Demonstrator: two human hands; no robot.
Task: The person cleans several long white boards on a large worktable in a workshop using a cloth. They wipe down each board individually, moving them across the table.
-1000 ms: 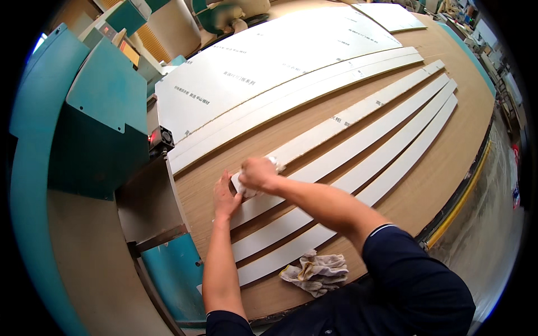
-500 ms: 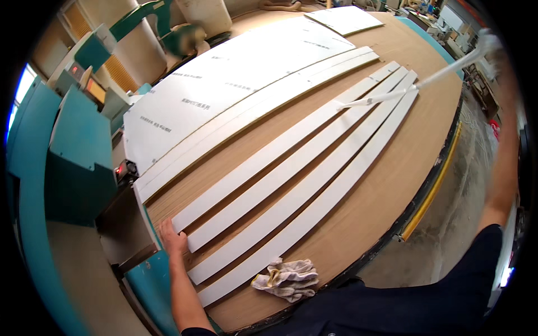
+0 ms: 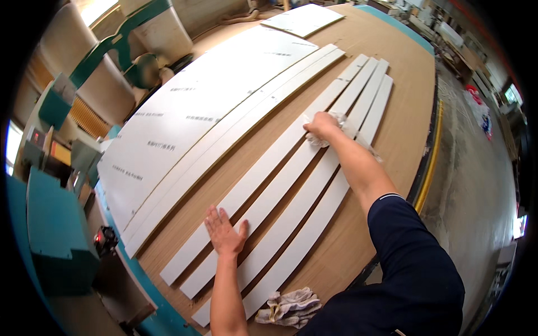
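Observation:
Several long narrow white boards [image 3: 269,163] lie side by side on the wood-toned tabletop [image 3: 336,241], with narrow gaps between them. My left hand [image 3: 225,232] rests open across the two leftmost boards toward their near ends, fingers spread. Farther up the boards, my right hand [image 3: 323,126] is closed on a crumpled piece of clear plastic film [image 3: 318,141]. The bunched film touches the boards, and a loose part of it trails to the right under my forearm. My left forearm hides part of the near ends.
Left of the narrow boards lie wider white strips [image 3: 235,134] and a large white panel [image 3: 174,120]. A smaller white panel [image 3: 302,19] sits at the far end. Crumpled work gloves [image 3: 288,308] lie by the near edge. Teal machinery [image 3: 56,207] stands at left; a yellow rail [image 3: 428,168] runs along the right.
My right hand has swung in from the far right, bringing the plastic film down onto the boards. My left hand has moved from the board ends onto their top faces.

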